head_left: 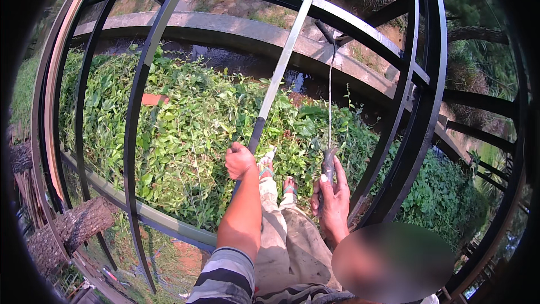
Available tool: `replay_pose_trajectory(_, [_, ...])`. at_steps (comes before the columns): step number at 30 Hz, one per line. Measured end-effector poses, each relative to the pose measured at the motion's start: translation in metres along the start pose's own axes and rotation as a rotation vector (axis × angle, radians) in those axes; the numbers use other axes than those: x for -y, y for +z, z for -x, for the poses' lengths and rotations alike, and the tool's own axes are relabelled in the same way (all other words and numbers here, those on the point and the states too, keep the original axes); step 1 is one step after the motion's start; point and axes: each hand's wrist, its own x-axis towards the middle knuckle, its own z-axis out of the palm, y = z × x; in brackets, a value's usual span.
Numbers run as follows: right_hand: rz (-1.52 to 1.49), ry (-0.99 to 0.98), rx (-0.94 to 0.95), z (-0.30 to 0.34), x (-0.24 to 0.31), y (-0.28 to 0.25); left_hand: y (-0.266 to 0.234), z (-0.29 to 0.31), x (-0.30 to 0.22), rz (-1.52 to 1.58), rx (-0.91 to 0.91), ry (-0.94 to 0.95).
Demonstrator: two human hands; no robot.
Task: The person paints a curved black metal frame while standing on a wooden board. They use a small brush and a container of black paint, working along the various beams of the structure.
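My left hand (240, 161) is closed around a narrow metal bar (287, 50) that slants up and away. The bar is pale silver above and dark just over my fist. In my right hand (333, 197) is the dark, paint-smeared handle of a small paint roller (328, 163). My fingers wrap round that handle, and a long thin wire shaft runs up from it. At the far end the black roller head (324, 32) sits close to a curved-looking dark rail (360, 25); whether it touches cannot be made out.
Dark metal bars (138, 95) rise on my left, and thick dark beams (422, 112) on my right. Leafy plants (185, 118) lie below, with a water channel (225, 59) and concrete edge (242, 25) beyond. A log (73, 228) is at lower left. A blurred patch covers the lower right.
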Motion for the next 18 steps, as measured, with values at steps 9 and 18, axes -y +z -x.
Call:
replay_pose_trajectory(9, [-0.288,0.104,0.336,0.005,0.047,0.078,0.007,-0.002,0.005,0.017,-0.084,0.04])
replay_pose_trajectory(18, [-1.088,0.551,0.522,-0.113,0.1,0.137,-0.002,0.001,-0.003,0.023,0.032,0.05])
